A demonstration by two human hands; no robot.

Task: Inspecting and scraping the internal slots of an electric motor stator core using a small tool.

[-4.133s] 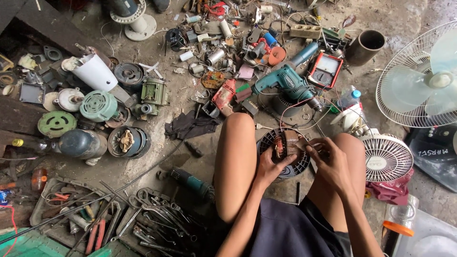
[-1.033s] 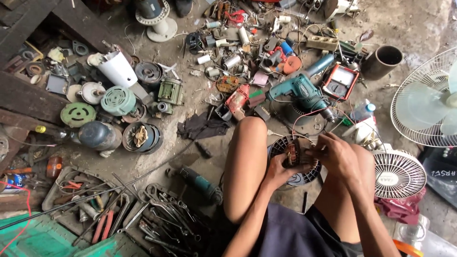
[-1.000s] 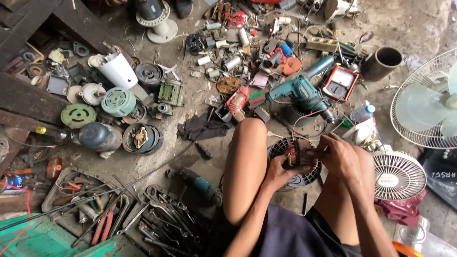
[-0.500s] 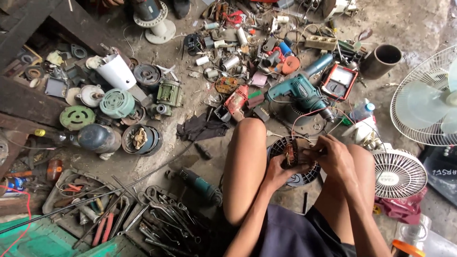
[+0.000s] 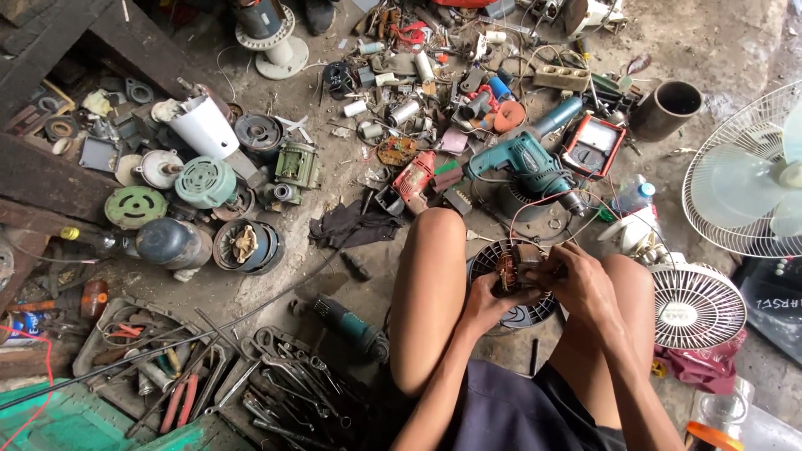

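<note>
Right of centre, between the knees: left hand (image 5: 484, 302) cupped under motor stator (image 5: 511, 269) (copper windings visible); right hand (image 5: 581, 284) closed over its top. Above: teal drill (image 5: 526, 163). Lower right: fan guard (image 5: 696, 305).

Floor clutter: teal power drill (image 5: 525, 164), red-cased meter (image 5: 593, 145), white bucket (image 5: 200, 127), green motor caps (image 5: 171, 194), dark rag (image 5: 351, 225), wrenches (image 5: 280, 380) lower left, white fan guard (image 5: 695, 305) right.
</note>
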